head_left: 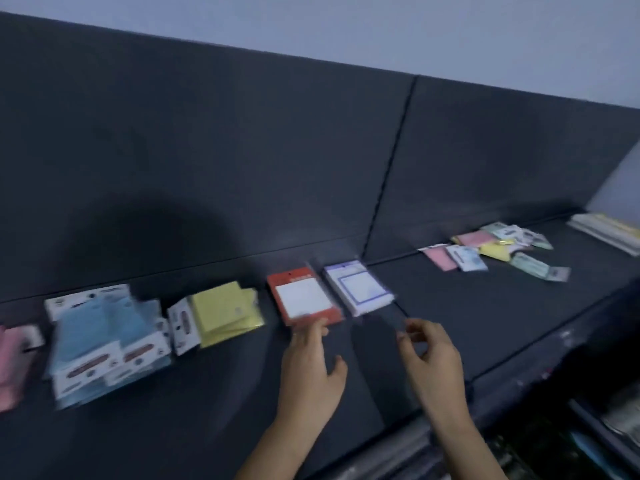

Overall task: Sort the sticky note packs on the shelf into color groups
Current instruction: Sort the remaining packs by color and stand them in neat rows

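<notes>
Left hand (311,372) is open, with straight fingertips touching the near edge of the red pack (303,294). Right hand (433,362) hovers loosely curled, holding nothing, just in front of the purple-framed pack (358,287). Blue packs (104,337) and yellow packs (221,311) sit grouped to the left on the shelf (450,323), and there's a mixed pile (491,251) well off to the right.

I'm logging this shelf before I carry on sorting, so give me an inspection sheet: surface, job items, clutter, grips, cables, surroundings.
Surface: dark shelf, partly bare.
Job's things: pink packs, blue packs, yellow packs, red pack and purple pack in a row at left; mixed pile unsorted at right.
Clutter: pale flat stack at the far right end.
Grips: left hand fingertips touch the red pack's near edge; right hand loosely curled, apparently holding nothing, near the purple pack.
Cables: nothing seen.
Surroundings: dark back panel, pale wall above.
</notes>
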`<state>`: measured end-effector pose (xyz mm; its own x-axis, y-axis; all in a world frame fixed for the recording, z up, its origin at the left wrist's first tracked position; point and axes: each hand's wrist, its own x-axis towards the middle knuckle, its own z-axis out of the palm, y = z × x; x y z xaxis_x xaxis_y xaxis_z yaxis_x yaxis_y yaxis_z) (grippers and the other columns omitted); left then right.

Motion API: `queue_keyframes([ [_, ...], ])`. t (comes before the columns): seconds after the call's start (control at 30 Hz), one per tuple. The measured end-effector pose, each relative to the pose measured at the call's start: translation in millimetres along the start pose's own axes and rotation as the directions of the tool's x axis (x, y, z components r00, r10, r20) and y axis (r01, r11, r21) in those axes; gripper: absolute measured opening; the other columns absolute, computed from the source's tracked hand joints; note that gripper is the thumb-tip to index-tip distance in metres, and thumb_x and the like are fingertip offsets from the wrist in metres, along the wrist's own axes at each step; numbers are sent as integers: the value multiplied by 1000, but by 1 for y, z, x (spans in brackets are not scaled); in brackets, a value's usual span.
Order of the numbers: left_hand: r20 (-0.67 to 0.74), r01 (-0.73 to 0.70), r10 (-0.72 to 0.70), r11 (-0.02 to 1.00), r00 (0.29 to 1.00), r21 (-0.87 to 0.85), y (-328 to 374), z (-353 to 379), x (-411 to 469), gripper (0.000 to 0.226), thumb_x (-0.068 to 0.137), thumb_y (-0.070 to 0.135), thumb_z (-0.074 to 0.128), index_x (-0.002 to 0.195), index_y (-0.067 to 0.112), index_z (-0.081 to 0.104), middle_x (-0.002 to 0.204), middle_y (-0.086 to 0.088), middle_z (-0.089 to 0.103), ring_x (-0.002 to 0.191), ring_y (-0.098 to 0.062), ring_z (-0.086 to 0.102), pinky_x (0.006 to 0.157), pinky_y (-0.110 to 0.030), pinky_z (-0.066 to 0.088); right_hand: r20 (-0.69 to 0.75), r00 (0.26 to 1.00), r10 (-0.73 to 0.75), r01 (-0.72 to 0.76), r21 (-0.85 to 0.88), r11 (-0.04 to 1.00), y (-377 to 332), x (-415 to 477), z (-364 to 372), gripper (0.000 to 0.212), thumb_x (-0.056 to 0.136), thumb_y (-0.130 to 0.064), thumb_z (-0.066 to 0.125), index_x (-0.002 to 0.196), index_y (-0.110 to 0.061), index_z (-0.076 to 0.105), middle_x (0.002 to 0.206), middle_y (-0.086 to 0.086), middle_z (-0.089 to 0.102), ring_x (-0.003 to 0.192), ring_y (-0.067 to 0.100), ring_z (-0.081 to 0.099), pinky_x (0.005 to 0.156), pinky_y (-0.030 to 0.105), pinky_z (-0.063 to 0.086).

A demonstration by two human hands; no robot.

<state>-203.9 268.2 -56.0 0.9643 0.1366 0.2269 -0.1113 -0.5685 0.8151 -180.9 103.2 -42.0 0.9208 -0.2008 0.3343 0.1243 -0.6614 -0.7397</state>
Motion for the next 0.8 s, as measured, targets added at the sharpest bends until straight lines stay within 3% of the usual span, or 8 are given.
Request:
queue_keyframes([
  [0.1, 130, 7, -7, 1000, 991, 1, 39, 59, 2, 48, 86, 18, 59, 130, 21, 42, 121, 8, 52, 117, -12, 47, 99, -31, 39, -40, 999, 29, -33, -110, 993, 53, 6, -68, 25, 85, -15, 64, 109, -10, 62, 99, -1, 59, 94, 18, 57, 80, 28, 43],
  [0.2, 173, 11, -9, 1000, 985, -8, 74, 112, 6, 41, 85, 18, 60, 124, 18, 49, 118, 6, 55, 113, -12, 51, 97, -27, 40, -122, 990, 72, -95, -194, 976, 102, 8, -136, 29, 84, -19, 65, 112, -12, 61, 103, -1, 62, 95, 17, 59, 76, 24, 40],
  [0.3, 212, 38, -26, 998, 977, -54, 103, 159, 11, 34, 85, 15, 61, 118, 16, 54, 113, 4, 57, 107, -13, 53, 90, -22, 39, -164, 981, 104, -142, -241, 960, 145, 7, -194, 25, 85, -21, 63, 110, -17, 60, 95, -5, 61, 84, 11, 58, 69, 25, 40],
  [0.4, 245, 96, -74, 992, 967, -81, 122, 192, 14, 29, 87, 18, 60, 115, 19, 57, 110, 8, 57, 102, -9, 52, 87, -21, 36, -185, 974, 127, -171, -246, 954, 179, 7, -236, 23, 87, -23, 61, 109, -18, 60, 95, -7, 59, 92, 12, 58, 74, 26, 44],
  [0.6, 314, 76, -57, 996, 948, -48, 144, 236, 27, 18, 89, 20, 57, 107, 25, 59, 105, 14, 56, 98, -1, 50, 84, -15, 34, -189, 967, 172, -212, -218, 953, 223, 27, -265, 21, 87, -24, 62, 108, -20, 62, 91, -11, 58, 88, 8, 55, 72, 21, 42],
  [0.8, 313, 48, -27, 997, 949, -59, 148, 269, 80, 12, 86, 16, 61, 92, 27, 62, 97, 15, 59, 94, 1, 54, 74, -9, 36, -91, 984, 154, -170, -199, 965, 255, 81, -249, 15, 88, -19, 60, 103, -19, 62, 92, -9, 59, 86, 6, 55, 72, 16, 39],
])
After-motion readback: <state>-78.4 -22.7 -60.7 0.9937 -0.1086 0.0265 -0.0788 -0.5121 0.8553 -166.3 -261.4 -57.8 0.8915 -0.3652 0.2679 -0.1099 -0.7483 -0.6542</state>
